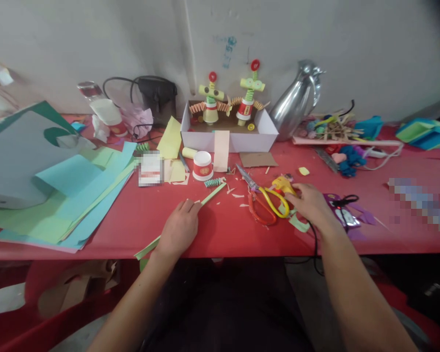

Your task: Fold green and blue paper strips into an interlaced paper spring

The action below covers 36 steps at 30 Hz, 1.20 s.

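L hand fingers flat on green strip; R hand fingers curled round glue gun.

Along the worktop's far edge we see a polished metal jug, mirror-glossy, beside a matt white card box. The worktop's red covering looks smooth and dull, and we see thin matt paper sheets piled at its left end, a folded green paper strip mid-front, and scissors with shiny steel blades and glossy plastic handles.

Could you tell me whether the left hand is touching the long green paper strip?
Touching: the head view shows the left hand lying on the green paper strip, which emerges from both sides of it.
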Tool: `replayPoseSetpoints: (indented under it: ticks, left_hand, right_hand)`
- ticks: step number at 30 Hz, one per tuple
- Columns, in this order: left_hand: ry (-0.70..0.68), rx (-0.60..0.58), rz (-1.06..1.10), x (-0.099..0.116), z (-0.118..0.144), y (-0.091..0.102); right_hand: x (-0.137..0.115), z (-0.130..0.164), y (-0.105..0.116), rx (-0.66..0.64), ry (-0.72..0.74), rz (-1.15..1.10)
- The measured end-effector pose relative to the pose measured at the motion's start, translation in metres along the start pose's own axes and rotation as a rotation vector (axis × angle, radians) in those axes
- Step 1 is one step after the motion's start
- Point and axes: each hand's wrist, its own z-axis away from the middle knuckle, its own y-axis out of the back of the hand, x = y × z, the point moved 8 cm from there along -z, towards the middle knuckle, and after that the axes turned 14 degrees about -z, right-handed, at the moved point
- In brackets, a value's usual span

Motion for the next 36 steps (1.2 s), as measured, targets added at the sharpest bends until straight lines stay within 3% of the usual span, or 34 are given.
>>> replayPoseSetpoints:
  ticks: [5,9,10,12,15,18,28,36]
  left_hand:
    - [0.057,0.031,0.127,-0.007,0.002,-0.006]
    - [0.116,0.054,0.227,-0.015,0.001,-0.006]
    - [0.133,0.052,0.237,-0.016,0.001,-0.007]
    - [0.158,0.04,0.211,-0.017,0.0,-0.008]
    - [0.167,0.034,0.092,-0.017,0.0,-0.007]
    - [0.177,0.038,0.003,-0.019,-0.002,-0.006]
    - [0.245,0.024,0.053,-0.026,-0.007,-0.007]
    - [0.255,0.026,0.046,-0.026,-0.006,-0.008]
  right_hand:
    - [-0.004,0.012,0.028,0.176,-0.095,-0.178]
    - [-0.02,0.044,0.037,0.277,-0.209,-0.588]
    - [-0.026,0.053,0.03,0.259,-0.235,-0.747]
    - [-0.045,0.071,0.003,0.095,-0.281,-0.967]
    - [-0.087,0.094,-0.044,-0.269,-0.236,-1.122]
    - [-0.113,0.109,-0.074,-0.434,-0.237,-1.199]
    - [-0.143,0.108,-0.115,-0.562,-0.217,-1.128]
    - [-0.143,0.103,-0.127,-0.523,-0.166,-1.041]
